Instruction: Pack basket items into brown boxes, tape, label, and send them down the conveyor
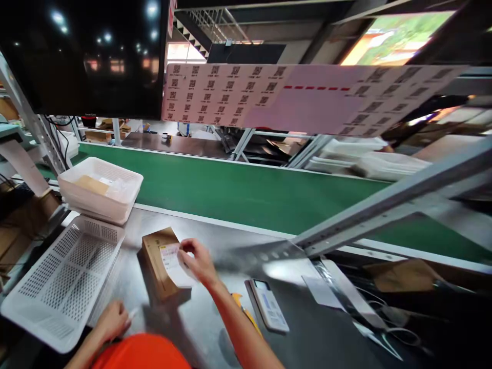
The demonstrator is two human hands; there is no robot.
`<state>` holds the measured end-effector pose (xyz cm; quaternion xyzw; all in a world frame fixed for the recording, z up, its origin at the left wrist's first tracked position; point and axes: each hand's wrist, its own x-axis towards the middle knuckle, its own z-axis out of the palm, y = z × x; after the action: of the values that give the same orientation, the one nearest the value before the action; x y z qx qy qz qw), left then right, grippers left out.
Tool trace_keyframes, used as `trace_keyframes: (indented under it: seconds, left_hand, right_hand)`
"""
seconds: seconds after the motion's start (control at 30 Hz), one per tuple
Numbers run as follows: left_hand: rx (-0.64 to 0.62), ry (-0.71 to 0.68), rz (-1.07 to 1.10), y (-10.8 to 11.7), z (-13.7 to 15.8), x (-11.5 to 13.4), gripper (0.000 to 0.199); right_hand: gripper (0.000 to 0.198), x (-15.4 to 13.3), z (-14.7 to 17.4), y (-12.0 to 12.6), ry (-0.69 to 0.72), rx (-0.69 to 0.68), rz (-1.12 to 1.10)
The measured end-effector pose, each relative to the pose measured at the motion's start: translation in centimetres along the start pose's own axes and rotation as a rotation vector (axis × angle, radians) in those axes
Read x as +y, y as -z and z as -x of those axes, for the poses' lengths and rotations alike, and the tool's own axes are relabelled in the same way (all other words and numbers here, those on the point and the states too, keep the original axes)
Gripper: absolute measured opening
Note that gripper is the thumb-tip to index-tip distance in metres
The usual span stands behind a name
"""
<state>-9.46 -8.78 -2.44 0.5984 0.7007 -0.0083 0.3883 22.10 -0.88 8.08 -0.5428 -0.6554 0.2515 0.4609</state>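
A brown cardboard box (156,261) stands on the metal worktop, with a white printed label (171,264) on its upper face. My right hand (199,262) is at the label's right edge, thumb and forefinger closed in a pinch there; part of the label is hidden beneath the fingers. Low in the view, my left hand (114,321) is curled near the worktop, left of my orange-red clothing. A small blurred whitish bit shows at its fingertips; I cannot make out what it is. To the right of my right forearm lie a pale handheld device (268,305) and a yellow-orange tool (246,310), partly covered by the arm.
An empty perforated white basket (69,279) lies at the left. Behind it, a white bin (100,192) contains a brown piece and clear plastic. A green conveyor belt (230,182) runs behind the worktop. A metal strut (384,205) slants across the right; a monitor (84,56) hangs upper left.
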Motion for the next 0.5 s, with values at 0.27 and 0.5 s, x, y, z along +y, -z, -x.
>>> trace_keyframes:
  seconds: [0.27, 0.5]
  left_hand:
    - [0.034, -0.105, 0.132, -1.7, 0.2, -1.3, 0.020]
    - [-0.004, -0.067, 0.203, -2.3, 0.6, -3.4, 0.017]
  right_hand:
    - [0.038, 7.4, -2.6, -6.0, 0.156, -0.141, 0.259]
    - [0.047, 9.7, -1.2, -5.5, 0.400, -0.627, 0.527]
